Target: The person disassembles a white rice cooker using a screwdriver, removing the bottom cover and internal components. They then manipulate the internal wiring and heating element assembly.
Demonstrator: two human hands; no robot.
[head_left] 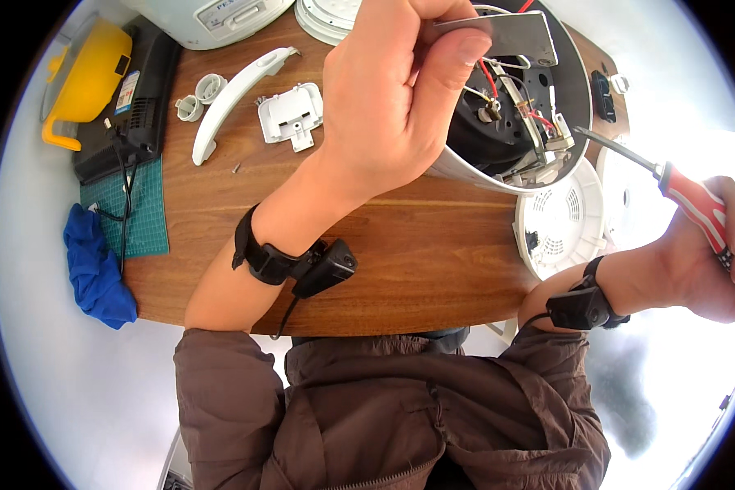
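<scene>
My left hand [384,114] pinches a thin silver metal plate [523,37] over the open cylindrical appliance body [580,98]. Inside that body are a black pan-like part [482,135], red and white wires, and metal brackets. At the right, my right hand [694,253] grips a red and white screwdriver [686,196], its shaft pointing up-left toward the body's rim. A round white vented base cover [555,253] lies just below the body. Both of my wrists wear black strapped devices.
A wooden table [408,269] bears a white handle [229,106], a white plastic piece [290,110], small white caps [189,108], a white housing [204,18], a round white disc [318,16], a yellow container [86,73] on a black device, a green mat [143,229] and a blue cloth [98,269].
</scene>
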